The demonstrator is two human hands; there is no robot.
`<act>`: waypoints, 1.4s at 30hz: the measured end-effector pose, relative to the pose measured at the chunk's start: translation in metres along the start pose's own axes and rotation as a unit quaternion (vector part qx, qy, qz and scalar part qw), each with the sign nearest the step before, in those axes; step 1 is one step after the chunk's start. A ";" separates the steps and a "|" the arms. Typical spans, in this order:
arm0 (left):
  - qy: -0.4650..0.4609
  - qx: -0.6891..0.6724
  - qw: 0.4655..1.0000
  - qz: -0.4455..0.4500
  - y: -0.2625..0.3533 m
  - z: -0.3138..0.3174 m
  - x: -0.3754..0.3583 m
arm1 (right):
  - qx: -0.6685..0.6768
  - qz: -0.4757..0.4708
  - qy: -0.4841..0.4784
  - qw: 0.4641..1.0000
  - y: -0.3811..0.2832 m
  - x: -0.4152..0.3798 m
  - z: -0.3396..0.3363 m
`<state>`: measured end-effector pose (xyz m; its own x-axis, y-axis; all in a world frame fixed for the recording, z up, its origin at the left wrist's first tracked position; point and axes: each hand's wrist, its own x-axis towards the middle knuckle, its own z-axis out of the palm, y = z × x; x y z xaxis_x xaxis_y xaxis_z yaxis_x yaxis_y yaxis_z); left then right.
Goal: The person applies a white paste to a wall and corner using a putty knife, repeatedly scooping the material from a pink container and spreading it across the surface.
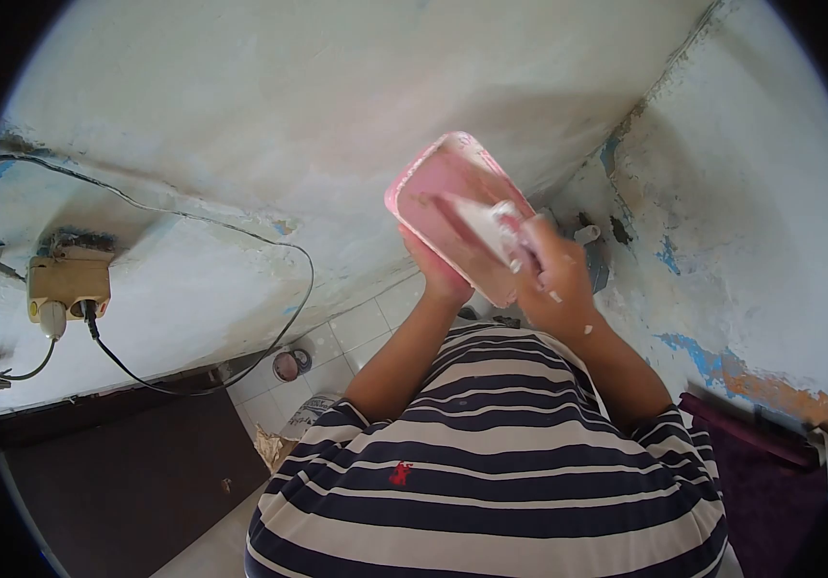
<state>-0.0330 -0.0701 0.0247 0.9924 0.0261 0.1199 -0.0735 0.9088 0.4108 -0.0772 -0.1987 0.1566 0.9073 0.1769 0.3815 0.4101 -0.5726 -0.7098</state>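
Pink tray (pixel 397 205), rim smeared white; left hand (pixel 445 276) cups left edge, right hand (pixel 560 275) grips scraper (pixel 479 223) across it; bag (pixel 311 414) print illegible

A cream socket box (pixel 69 287) sits near the left edge of the big wall (pixel 211 289). A white plug (pixel 52 321) and a black plug (pixel 88 314) are in it. A black wire (pixel 312 277) makes a big loop from the black plug. Just past the far right corner of a dark brown top (pixel 125 462), a little round pot (pixel 286 366) sits on white floor tiles (pixel 361 328).
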 end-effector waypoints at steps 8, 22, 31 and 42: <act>0.022 0.017 1.000 0.013 0.001 -0.008 -0.009 | 0.053 -0.001 0.016 0.998 -0.009 -0.002 0.004; -0.019 0.003 0.999 0.046 0.001 -0.023 -0.002 | 0.007 0.011 -0.002 1.000 0.004 0.002 0.001; -0.027 -0.001 0.996 0.080 -0.006 -0.015 -0.003 | -0.001 -0.053 0.070 0.996 0.008 0.013 0.004; -0.003 0.006 0.999 0.049 -0.004 0.008 0.001 | -0.052 -0.169 0.023 0.984 0.019 0.010 0.006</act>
<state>-0.0325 -0.0770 0.0299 0.9797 0.1129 0.1658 -0.1723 0.8967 0.4077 -0.0600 -0.2033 0.1434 0.7147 0.3367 0.6130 0.6737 -0.5669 -0.4741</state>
